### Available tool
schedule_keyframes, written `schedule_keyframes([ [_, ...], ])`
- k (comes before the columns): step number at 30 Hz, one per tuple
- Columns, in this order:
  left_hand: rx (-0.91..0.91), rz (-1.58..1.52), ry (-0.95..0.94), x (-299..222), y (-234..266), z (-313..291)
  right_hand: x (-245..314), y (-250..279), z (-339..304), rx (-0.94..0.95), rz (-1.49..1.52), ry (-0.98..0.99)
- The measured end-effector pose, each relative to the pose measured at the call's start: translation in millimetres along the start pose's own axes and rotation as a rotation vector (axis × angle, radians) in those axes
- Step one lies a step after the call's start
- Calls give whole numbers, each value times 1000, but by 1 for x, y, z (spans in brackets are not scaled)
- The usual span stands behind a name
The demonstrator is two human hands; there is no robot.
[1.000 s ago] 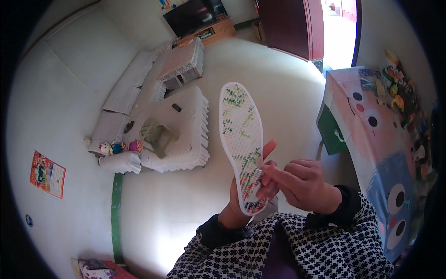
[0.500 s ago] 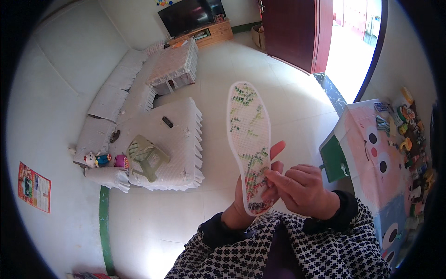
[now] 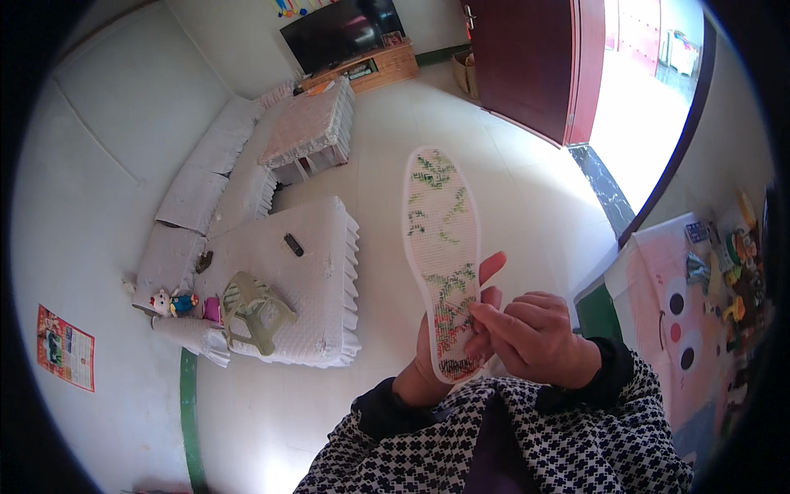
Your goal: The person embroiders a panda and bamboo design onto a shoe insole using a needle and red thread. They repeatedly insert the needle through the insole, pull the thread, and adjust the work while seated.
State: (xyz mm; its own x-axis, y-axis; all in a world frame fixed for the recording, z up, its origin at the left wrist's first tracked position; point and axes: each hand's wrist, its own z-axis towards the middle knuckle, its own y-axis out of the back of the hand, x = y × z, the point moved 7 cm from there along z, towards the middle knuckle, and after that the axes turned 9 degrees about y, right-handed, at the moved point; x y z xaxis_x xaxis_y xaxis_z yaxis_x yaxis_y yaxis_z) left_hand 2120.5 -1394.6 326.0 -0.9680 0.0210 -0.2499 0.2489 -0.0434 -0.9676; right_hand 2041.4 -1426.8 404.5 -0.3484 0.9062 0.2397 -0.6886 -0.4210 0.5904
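Observation:
A white shoe insole (image 3: 441, 222) stands upright before me, its mesh face stitched with green, red and black thread. My left hand (image 3: 420, 372) grips its lower part from behind, with fingers showing past the right edge. My right hand (image 3: 533, 339) is closed in a pinch at that edge, thumb and forefinger against the red stitching. Whatever lies between those fingertips is too small to make out. Part of the left palm and fingers is hidden behind the insole.
A covered sofa (image 3: 288, 329) on the left bears an olive plastic stool (image 3: 257, 313), a remote control (image 3: 294, 244) and a soft toy (image 3: 171, 303). A dark red door (image 3: 527, 66) stands ajar. At right, a cluttered table (image 3: 642, 296) has a pink cartoon cover.
The view has shifted slightly, so the room's furniture sits a little differently in the picture. Both hands and the insole keep nearly the same pose.

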Motion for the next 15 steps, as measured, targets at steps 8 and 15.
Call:
schedule_keyframes([
  [8, 12, 63, 37, -19, 15, 155, -141, 54, 1, -38, -44, 9],
  [15, 4, 21, 126, -23, 22, 252, -229, 86, -8, -60, -78, -35],
])
